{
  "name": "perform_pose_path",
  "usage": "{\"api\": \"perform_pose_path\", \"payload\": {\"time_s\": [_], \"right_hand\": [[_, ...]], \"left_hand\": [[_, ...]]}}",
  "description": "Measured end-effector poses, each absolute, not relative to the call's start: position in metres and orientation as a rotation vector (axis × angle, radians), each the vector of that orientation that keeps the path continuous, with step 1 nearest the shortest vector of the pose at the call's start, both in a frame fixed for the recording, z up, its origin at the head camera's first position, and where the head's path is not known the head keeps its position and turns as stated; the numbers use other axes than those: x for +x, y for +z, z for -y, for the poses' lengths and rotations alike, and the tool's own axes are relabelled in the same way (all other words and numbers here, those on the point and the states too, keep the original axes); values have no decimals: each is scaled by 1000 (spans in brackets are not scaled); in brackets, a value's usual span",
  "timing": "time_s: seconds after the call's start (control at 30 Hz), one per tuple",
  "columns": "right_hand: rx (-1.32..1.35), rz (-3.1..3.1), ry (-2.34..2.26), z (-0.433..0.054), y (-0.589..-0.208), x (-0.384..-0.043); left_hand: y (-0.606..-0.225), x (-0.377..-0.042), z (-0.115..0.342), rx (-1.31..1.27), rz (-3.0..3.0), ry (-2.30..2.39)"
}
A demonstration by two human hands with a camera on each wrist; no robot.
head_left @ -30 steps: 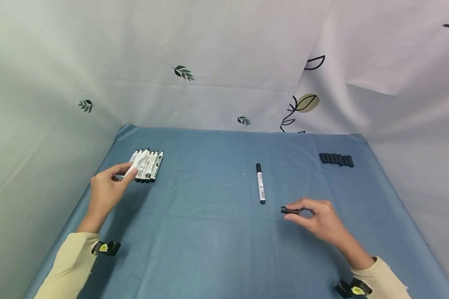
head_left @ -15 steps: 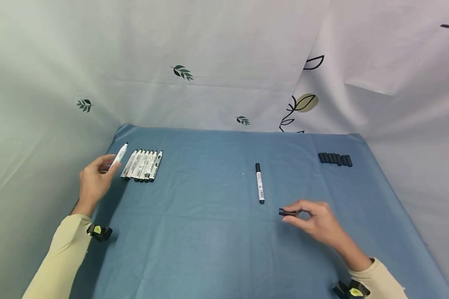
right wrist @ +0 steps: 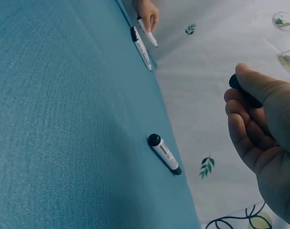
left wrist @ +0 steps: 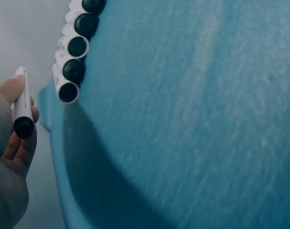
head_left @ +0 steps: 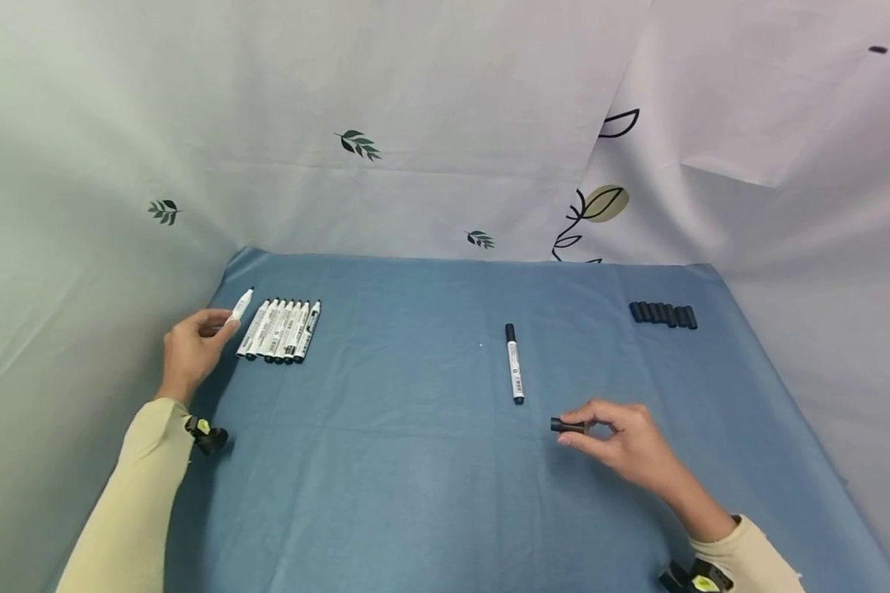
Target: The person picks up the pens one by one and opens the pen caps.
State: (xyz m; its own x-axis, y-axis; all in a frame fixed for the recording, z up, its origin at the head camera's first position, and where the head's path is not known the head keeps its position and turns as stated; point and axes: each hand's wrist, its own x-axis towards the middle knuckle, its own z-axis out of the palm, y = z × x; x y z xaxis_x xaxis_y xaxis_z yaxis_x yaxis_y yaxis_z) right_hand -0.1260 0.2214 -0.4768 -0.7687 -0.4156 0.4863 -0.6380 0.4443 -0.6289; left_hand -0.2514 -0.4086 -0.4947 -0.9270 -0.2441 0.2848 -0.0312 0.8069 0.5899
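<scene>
My left hand [head_left: 193, 350] pinches an uncapped white marker [head_left: 241, 305] between thumb and fingers, just left of a row of uncapped markers [head_left: 278, 331] lying side by side. In the left wrist view, the held marker [left wrist: 22, 105] shows its black end, apart from the row [left wrist: 70, 69]. My right hand [head_left: 623, 443] pinches a black marker cap [head_left: 566, 425] above the cloth, right of the middle. Beyond that hand, a capped marker [head_left: 515, 366] lies alone on the cloth. The right wrist view shows the cap [right wrist: 245, 89] partly hidden by the thumb.
Several black caps [head_left: 663, 315] lie in a row at the back right. Blue cloth [head_left: 408, 469] covers the table. Pale curtains with leaf prints [head_left: 415, 107] rise behind the table and at both sides.
My left hand has lifted the white marker off the row and shifted left, then dipped slightly. My right hand has barely moved and keeps the cap.
</scene>
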Motion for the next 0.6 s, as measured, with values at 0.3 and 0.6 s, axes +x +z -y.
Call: {"api": "perform_pose_path", "payload": {"time_s": [0.3, 0.6], "right_hand": [[909, 2447, 1228, -221, -475, -125], [910, 2452, 1240, -220, -472, -123]], "left_hand": [[-506, -261, 408, 305, 2660, -878], [-510, -270, 397, 431, 2671, -990]]}}
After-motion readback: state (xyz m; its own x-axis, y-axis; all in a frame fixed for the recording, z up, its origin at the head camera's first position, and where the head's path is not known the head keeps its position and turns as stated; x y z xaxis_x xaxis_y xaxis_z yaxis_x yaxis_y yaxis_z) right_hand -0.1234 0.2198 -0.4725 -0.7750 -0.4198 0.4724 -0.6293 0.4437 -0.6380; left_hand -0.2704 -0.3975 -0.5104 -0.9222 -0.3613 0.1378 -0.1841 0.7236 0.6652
